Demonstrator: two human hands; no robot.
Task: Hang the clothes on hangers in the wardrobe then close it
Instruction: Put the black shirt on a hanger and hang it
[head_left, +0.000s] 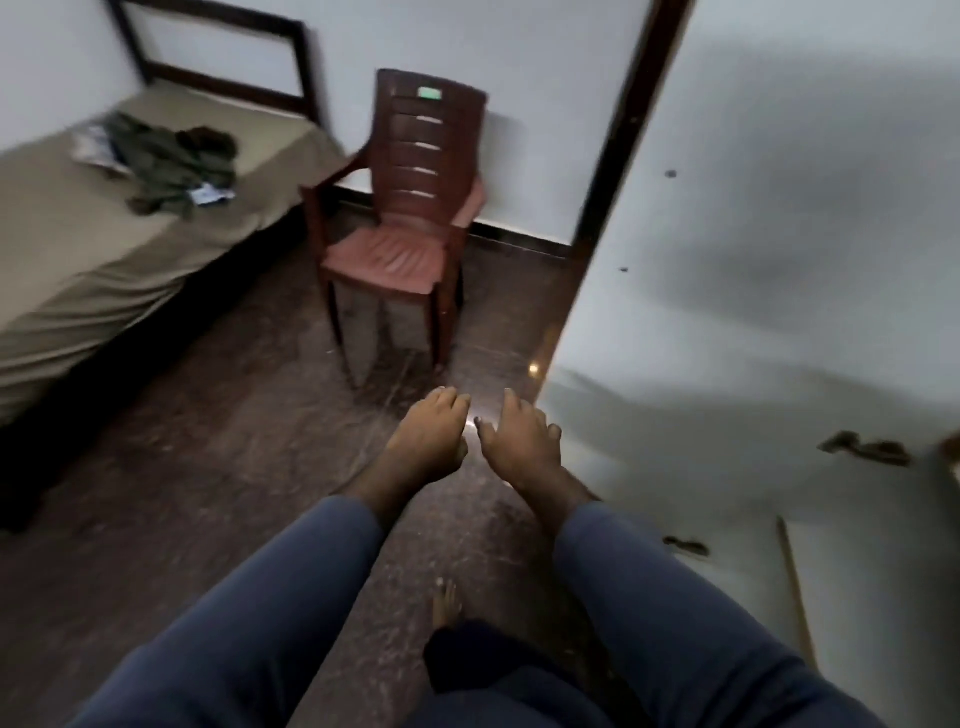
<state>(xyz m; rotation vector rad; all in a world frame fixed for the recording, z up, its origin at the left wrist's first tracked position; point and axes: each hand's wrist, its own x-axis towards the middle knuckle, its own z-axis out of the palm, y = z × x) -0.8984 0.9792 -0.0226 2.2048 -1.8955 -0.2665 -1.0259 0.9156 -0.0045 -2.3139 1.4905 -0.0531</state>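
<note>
While both arms stretch forward in blue-grey sleeves (270, 613), the person's left hand (428, 439) and right hand (522, 441) hang side by side over the dark speckled stone floor (208, 467). Their backs are up, and they are close together but not touching. Neither holds anything. The left hand's fingers droop loosely curled, and the right hand's fingers are spread and slack.

At ten o'clock from the hands, well apart from them, the crumpled heap of olive-green clothes (171, 166) lies on the low bed with a beige sheet (78, 249). Bits of pale patterned cloth show at its edges, but blur keeps me from telling the pieces apart.

At twelve o'clock stands a reddish-brown plastic armchair (405, 208), its back towards the white wall.

From one to four o'clock rises the white wardrobe front (753, 312), its dark brown edge on the side nearest the chair. A dark handle (865, 449) shows on it at three o'clock. From here I cannot tell whether it is shut.

At six o'clock, between the forearms, a bare foot (447, 603) is on the floor.
</note>
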